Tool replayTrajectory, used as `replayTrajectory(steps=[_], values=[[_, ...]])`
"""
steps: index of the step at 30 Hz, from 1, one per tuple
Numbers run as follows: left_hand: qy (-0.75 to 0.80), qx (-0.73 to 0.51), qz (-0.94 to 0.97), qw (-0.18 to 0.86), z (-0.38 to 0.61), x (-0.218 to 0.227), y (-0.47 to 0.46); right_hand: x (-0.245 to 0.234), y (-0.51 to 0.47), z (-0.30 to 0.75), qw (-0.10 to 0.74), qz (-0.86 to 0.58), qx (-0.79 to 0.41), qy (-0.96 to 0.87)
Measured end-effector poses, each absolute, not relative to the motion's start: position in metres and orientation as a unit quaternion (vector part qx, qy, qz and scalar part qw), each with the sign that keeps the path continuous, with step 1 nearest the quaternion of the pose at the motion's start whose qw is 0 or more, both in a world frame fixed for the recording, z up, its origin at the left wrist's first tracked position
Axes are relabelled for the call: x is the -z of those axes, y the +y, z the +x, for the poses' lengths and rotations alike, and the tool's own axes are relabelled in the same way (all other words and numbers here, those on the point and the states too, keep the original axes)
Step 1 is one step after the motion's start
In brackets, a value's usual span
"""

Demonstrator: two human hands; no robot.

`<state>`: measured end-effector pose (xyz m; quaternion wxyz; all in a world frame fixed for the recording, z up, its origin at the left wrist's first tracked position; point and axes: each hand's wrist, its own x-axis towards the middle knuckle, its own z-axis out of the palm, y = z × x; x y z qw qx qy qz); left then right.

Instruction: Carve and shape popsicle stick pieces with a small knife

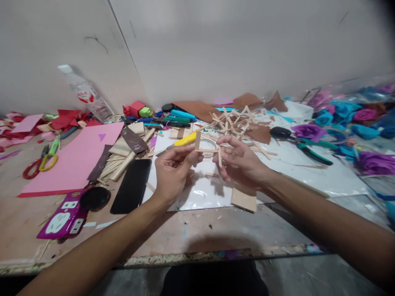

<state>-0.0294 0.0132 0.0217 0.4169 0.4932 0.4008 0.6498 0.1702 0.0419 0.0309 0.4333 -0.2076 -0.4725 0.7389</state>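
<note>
My left hand (171, 170) pinches one end of a small joined piece of thin wooden sticks (206, 151) between thumb and fingers. At the other end of that piece, the fingers of my right hand (242, 160) close around an upright crossing stick. Both hands are raised over a glossy white sheet (200, 199). Just behind them lie a yellow-handled cutter (186, 139) and a clear ring, partly hidden, that looks like a tape roll. A flat wooden block (244, 200) rests below my right hand.
A black phone (130, 187), pink sheet (77, 158), scissors (40, 162) and purple socket strip (63, 216) lie left. Loose sticks (230, 121) pile up behind. Pliers (304, 146) and paper flowers (375, 162) are right. A plastic bottle (88, 96) leans on the wall.
</note>
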Motion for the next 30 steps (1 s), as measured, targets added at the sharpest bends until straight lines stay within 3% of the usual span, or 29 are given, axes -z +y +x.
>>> replayTrajectory(steps=[7,13,22,30], values=[[0.397,-0.633,0.499,0.439,-0.028,-0.02,0.011,-0.028,0.042,0.169,0.421,-0.208,-0.709,-0.525],[0.381,-0.613,0.506,0.472,-0.026,-0.02,0.008,-0.025,0.035,0.165,0.463,-0.241,-0.614,-0.592],[0.352,-0.56,0.405,0.632,-0.026,-0.026,0.007,-0.026,0.045,0.17,0.482,-0.28,-0.354,-0.751],[0.349,-0.523,0.399,0.667,-0.026,-0.031,0.007,-0.025,0.044,0.171,0.447,-0.259,-0.418,-0.747]])
